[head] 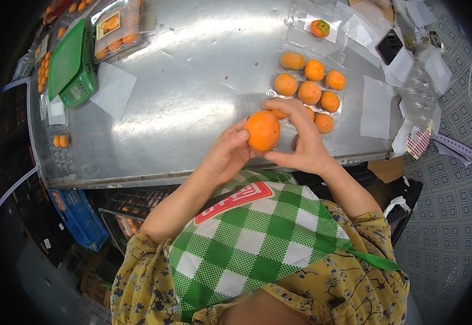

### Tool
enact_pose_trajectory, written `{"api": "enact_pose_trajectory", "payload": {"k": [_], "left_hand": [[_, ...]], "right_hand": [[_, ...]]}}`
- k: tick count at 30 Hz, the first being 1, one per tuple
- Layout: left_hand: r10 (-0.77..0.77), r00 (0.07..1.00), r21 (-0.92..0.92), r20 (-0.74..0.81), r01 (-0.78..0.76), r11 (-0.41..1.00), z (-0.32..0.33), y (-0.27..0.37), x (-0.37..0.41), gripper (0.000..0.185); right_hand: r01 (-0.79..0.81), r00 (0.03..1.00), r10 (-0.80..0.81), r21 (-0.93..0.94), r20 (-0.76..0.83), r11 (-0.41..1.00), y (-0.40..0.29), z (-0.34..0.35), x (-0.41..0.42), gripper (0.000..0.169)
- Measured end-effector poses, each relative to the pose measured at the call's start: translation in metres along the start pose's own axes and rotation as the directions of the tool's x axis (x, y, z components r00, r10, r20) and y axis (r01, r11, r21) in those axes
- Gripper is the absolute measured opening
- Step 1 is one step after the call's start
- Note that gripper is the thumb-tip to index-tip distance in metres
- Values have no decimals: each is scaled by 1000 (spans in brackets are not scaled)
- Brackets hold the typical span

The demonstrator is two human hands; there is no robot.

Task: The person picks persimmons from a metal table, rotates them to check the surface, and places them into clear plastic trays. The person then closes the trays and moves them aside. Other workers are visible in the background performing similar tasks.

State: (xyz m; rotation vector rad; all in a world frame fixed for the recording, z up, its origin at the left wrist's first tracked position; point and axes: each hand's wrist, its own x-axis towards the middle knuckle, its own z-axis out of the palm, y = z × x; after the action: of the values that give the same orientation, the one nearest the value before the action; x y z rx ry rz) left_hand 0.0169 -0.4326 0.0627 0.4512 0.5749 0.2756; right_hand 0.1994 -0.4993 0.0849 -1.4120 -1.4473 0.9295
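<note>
An orange persimmon rests in my left hand, the thumb on its left side and the fingers beneath. My right hand curves around the fruit's right side with thumb and fingers apart; I see no firm grip from it. Just beyond, a clear plastic clamshell tray holds several persimmons in rows, and my right hand partly covers the nearest ones. On the tray's raised lid lies a persimmon with a green calyx, over a white slip of paper.
A green weighing scale and a packed persimmon box stand at the left of the metal table. A phone, papers and plastic wrap lie right. Crates sit below the table edge.
</note>
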Motion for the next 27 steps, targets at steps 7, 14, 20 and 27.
{"api": "enact_pose_trajectory", "payload": {"k": [7,14,20,27], "left_hand": [[29,999,-67,31,-27,997,-4,-1,0,57],[53,998,-66,31,-50,997,-2,-1,0,58],[35,999,-32,-6,-35,999,1,-2,1,67],[23,999,19,-24,-22,1000,6,1,3,73]], "right_hand": [[10,1000,-10,-20,-21,1000,0,0,0,69],[2,998,-6,-60,-65,998,-2,3,0,65],[17,994,-28,-108,-104,994,-1,5,0,60],[34,992,-56,-184,-111,982,-2,6,0,59]]}}
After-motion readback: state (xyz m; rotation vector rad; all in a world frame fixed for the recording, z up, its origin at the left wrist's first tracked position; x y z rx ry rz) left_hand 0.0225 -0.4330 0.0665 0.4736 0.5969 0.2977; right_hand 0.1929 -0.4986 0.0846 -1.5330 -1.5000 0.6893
